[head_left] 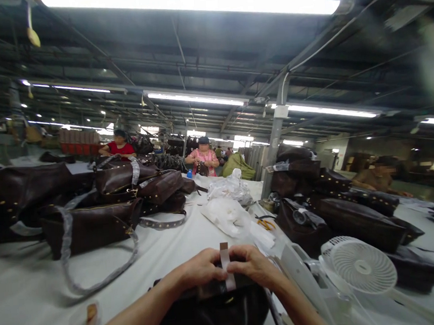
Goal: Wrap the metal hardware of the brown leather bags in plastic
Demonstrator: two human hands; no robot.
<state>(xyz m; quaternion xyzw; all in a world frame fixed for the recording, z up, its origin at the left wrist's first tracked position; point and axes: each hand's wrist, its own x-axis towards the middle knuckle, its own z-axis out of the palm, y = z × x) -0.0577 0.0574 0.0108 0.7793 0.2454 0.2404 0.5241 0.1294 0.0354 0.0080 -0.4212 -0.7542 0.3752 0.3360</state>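
Directly in front of me a dark brown leather bag (212,314) lies on the white-covered table. Above its top edge my left hand (206,269) and my right hand (251,265) meet around a narrow white strip with a brown end (224,258). The fingers of both hands are closed, pinching the strip from either side. It stands roughly upright between them, its lower end reaching down to the bag. The bag's near side is cut off by the bottom of the view.
Several dark leather bags (91,223) with plastic-wrapped straps lie at left, and more (354,217) are stacked at right. A white fan (361,266) stands near my right arm. Crumpled white plastic (228,213) and yellow-handled scissors (266,223) lie ahead. Co-workers (204,158) sit beyond.
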